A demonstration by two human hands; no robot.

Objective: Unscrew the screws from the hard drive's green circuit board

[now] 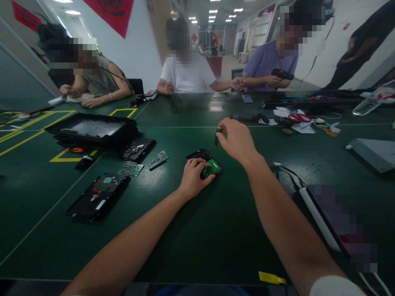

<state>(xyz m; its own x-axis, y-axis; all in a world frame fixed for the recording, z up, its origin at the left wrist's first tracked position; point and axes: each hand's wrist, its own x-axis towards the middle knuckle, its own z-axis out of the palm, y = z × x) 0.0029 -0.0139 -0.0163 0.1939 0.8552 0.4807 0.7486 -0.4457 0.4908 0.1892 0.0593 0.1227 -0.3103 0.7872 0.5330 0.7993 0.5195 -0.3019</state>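
A black hard drive [200, 156] with a green circuit board [212, 167] lies on the dark green table [197, 230]. My left hand [193, 177] rests on it, fingers curled over the board's near edge, holding it down. Just above the drive, my right hand [236, 139] pinches the top of a small screwdriver [216, 137] with a black and yellow handle, its tip pointing down toward the drive.
To the left lie loose circuit boards [159, 160], another opened drive [138, 149], a black drive casing [98, 196] and a large black tray [92, 130]. Red scissors [299, 118] and scraps sit far right. Three people work across the table.
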